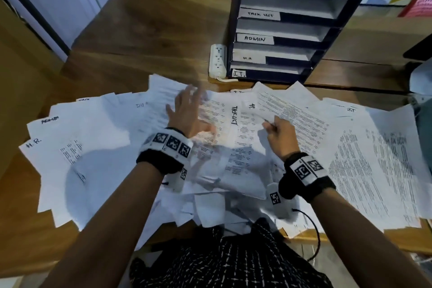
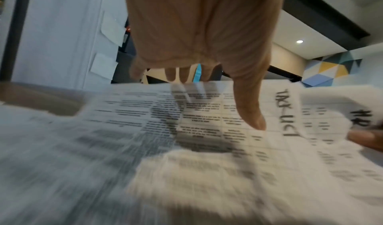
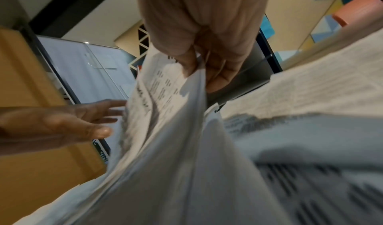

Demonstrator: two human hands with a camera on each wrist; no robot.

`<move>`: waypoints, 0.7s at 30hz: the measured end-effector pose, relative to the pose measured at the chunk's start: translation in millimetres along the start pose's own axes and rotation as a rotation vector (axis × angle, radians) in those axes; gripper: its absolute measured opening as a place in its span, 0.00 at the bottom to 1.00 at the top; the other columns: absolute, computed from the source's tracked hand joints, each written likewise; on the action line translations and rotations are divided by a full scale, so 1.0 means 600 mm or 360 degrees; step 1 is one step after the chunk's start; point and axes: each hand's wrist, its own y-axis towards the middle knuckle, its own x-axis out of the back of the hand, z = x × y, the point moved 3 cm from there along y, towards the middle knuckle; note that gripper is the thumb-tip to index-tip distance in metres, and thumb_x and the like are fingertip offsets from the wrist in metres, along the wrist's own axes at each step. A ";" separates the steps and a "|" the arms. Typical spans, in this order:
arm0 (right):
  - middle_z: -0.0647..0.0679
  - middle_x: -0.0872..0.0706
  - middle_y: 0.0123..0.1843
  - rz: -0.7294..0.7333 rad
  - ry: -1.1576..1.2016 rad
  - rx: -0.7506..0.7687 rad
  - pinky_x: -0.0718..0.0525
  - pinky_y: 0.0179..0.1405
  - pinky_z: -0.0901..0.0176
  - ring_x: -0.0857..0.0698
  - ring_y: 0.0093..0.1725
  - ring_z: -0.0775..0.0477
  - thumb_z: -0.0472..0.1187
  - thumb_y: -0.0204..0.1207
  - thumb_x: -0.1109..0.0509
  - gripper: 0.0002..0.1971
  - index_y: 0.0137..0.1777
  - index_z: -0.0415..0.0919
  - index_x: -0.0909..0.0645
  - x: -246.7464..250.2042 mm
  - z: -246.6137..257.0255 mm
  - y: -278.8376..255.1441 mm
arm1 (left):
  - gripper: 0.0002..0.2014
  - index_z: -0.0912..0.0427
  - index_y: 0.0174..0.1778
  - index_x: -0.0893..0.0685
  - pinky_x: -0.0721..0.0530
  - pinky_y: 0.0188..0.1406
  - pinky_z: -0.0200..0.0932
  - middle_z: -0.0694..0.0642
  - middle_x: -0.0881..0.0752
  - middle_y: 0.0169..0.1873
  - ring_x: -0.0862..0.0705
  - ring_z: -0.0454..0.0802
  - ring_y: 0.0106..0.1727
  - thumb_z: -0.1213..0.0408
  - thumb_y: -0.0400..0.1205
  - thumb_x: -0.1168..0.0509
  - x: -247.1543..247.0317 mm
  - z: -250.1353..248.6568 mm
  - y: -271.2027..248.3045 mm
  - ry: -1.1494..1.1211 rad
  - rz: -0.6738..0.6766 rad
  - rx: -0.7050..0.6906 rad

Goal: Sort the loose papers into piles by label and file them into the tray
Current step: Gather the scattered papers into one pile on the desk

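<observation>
Loose white papers (image 1: 374, 159) lie scattered across the wooden desk. A dark blue tiered tray (image 1: 327, 30) stands at the back, its shelves labelled TASK LIST, ADMIN, H.R and I.T. My left hand (image 1: 187, 110) hovers open with spread fingers, blurred, just above a sheet marked TASK LIST (image 1: 233, 116), whose label (image 2: 286, 113) lies beside the left thumb. My right hand (image 1: 271, 125) pinches the near edge of a sheet marked HR (image 1: 253, 107) and lifts it off the heap. The right wrist view shows thumb and fingers (image 3: 219, 77) clamped on that paper (image 3: 165, 87).
A white power strip (image 1: 218, 61) lies just left of the tray. Sheets marked ADMIN (image 1: 50, 120) and H.R. (image 1: 34, 142) sit at the left of the spread. Bare desk (image 1: 145, 37) stretches behind the papers on the left. A dark object (image 1: 420, 49) pokes in at the right edge.
</observation>
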 end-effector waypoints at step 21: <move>0.51 0.17 0.37 -0.0139 0.0629 -0.0511 0.22 0.34 0.61 0.18 0.36 0.49 0.39 0.72 0.27 0.07 0.44 0.44 0.24 -0.079 0.001 -0.010 | 0.29 0.69 0.60 0.20 0.21 0.60 0.48 0.58 0.18 0.50 0.19 0.54 0.56 0.48 0.73 0.28 -0.046 0.116 0.023 -0.1371 -0.0081 0.0885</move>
